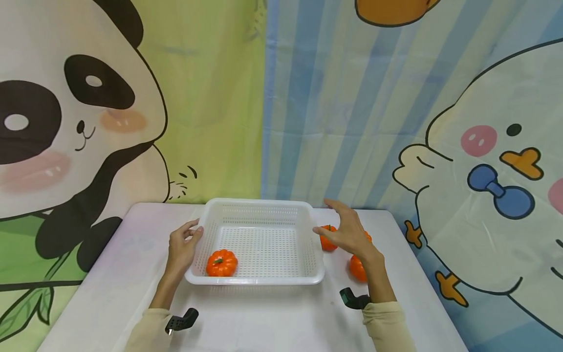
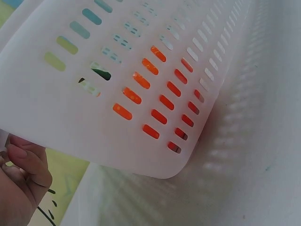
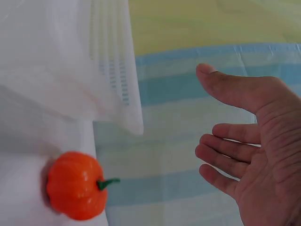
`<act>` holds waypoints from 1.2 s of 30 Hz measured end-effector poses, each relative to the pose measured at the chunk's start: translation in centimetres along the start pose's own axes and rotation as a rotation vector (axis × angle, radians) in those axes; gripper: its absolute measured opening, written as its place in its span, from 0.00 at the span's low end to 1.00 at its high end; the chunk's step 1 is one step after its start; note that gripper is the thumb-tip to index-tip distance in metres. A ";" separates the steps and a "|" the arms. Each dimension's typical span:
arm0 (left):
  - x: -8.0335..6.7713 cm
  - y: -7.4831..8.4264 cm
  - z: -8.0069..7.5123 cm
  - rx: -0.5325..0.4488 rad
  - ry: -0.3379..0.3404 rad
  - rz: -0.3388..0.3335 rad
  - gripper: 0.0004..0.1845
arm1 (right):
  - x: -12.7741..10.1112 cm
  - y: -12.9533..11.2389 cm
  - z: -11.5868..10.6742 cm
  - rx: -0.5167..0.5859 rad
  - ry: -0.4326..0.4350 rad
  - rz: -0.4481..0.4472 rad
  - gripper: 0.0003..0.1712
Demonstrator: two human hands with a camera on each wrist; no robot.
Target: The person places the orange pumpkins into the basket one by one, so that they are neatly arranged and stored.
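A white perforated basket [image 1: 264, 205] sits in the middle of a white table [image 1: 132, 274]. One small orange pumpkin [image 1: 222, 262] lies inside it, at the front left corner. My left hand [image 1: 193, 230] touches the basket's left rim with thumb and loosely bent fingers; in the left wrist view the basket wall [image 2: 70, 103] fills the frame. My right hand [image 1: 323, 215] hovers open, fingers spread, just right of the basket and above a second pumpkin [image 1: 327, 240]. A third pumpkin [image 1: 357, 268] lies nearer me, by the wrist. In the right wrist view, one pumpkin [image 3: 75, 190] lies below the basket corner [image 3: 117, 70].
Black camera mounts sit on both wrists [image 1: 182, 320] [image 1: 352, 298]. A cartoon panda and duck backdrop [image 1: 308, 98] hangs right behind the table's far edge. Bare tabletop lies left of the basket and in front of it.
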State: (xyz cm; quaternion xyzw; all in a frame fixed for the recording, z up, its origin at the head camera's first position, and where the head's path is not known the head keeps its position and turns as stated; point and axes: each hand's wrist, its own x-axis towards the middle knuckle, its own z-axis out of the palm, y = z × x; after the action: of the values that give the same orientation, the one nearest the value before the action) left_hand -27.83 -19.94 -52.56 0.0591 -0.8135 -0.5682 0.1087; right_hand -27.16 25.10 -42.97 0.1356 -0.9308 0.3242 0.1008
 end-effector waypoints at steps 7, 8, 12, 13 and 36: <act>-0.2 0.2 0.0 -0.004 -0.005 -0.007 0.26 | -2.1 2.8 -0.9 -0.073 0.002 0.088 0.50; -0.2 0.2 0.0 -0.001 -0.005 -0.008 0.26 | -2.5 3.1 -1.0 -0.085 -0.003 0.101 0.51; -0.2 0.2 0.1 0.009 -0.002 -0.006 0.25 | -3.5 4.5 -1.0 -0.112 0.001 0.154 0.53; -0.2 0.2 0.1 0.010 0.000 -0.005 0.25 | -3.8 4.8 -1.0 -0.117 0.002 0.172 0.53; 0.1 0.1 -0.1 -0.005 -0.006 0.001 0.26 | -8.8 10.0 -0.7 -0.147 0.022 0.302 0.56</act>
State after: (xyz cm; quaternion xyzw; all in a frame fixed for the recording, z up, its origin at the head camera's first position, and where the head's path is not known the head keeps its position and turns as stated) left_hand -27.86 -20.04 -52.40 0.0568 -0.8123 -0.5705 0.1067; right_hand -21.98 34.74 -50.62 -0.0171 -0.9607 0.2679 0.0711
